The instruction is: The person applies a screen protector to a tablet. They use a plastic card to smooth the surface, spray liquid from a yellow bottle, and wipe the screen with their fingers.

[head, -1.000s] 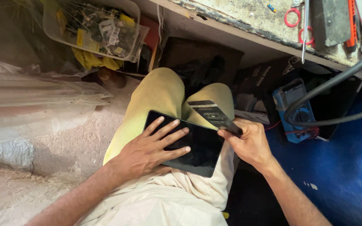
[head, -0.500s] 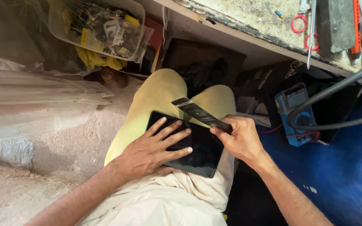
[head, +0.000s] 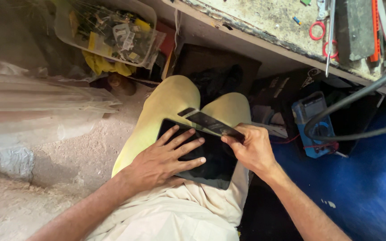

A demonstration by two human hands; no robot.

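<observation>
The tablet (head: 211, 160) lies screen-up on the person's lap, across both thighs. The left hand (head: 164, 158) rests flat on its glass from 8 o'clock, fingers spread apart, pressing it down. The right hand (head: 251, 149), at 3 o'clock, has its fingers pinched on a flat dark strip (head: 206, 122), which slants toward 10 o'clock over the tablet's top edge. A blue meter (head: 313, 122) lies at 2 o'clock, well apart.

Step in hand, as judged: working the strip along the tablet's top edge. A further move there would call for steady downward hold and a shallow strip angle.
</observation>
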